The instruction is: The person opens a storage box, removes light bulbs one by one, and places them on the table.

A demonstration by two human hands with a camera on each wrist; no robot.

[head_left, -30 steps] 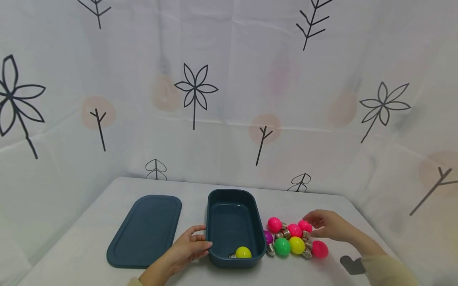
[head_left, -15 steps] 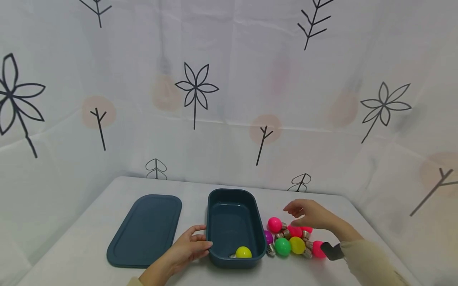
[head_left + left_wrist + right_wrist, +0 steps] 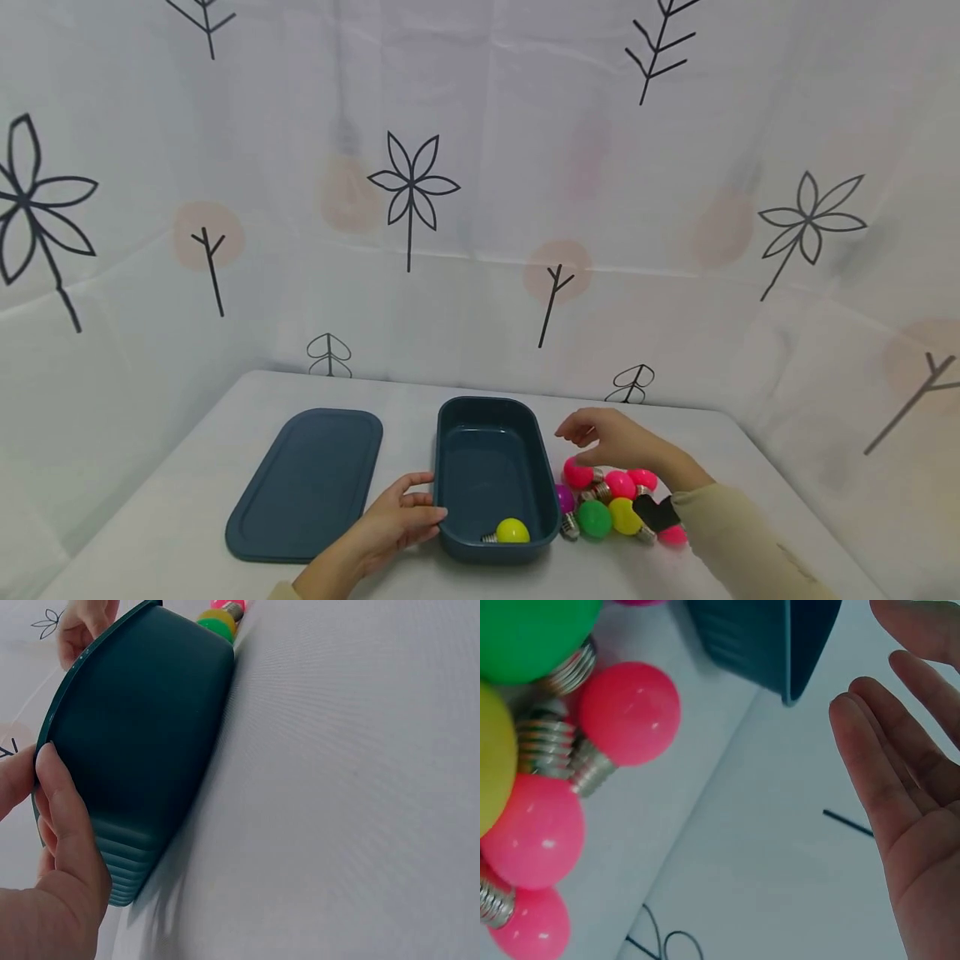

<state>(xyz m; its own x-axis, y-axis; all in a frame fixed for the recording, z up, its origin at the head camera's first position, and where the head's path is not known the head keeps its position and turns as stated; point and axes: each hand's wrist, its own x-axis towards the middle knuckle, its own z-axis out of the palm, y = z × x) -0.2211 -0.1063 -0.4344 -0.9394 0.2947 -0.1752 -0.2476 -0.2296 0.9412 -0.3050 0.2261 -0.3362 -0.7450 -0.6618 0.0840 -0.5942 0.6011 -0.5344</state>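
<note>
My left hand (image 3: pixel 397 521) holds a dark teal rectangular box (image 3: pixel 495 552) by its left side, its thumb by the rim and its other fingers along the outer wall. Inside the box, at the near end, lies a yellow light bulb (image 3: pixel 513 530). My right hand (image 3: pixel 618 440) is above the far part of a group of coloured bulbs, right of the box. Its fingers (image 3: pixel 866 750) are spread with nothing between them. Among those bulbs are a green bulb (image 3: pixel 595 519), a yellow bulb (image 3: pixel 624 517), a purple bulb (image 3: pixel 564 498) and several pink bulbs (image 3: pixel 630 712).
A flat dark teal lid (image 3: pixel 307 483) lies on the white table (image 3: pixel 187 500) to the left of the box. Behind the table hangs a white cloth (image 3: pixel 487 333) with printed plants.
From over the right part of the bulbs, my right hand has risen and moved left toward the box. My left hand and the box stay where they were.
</note>
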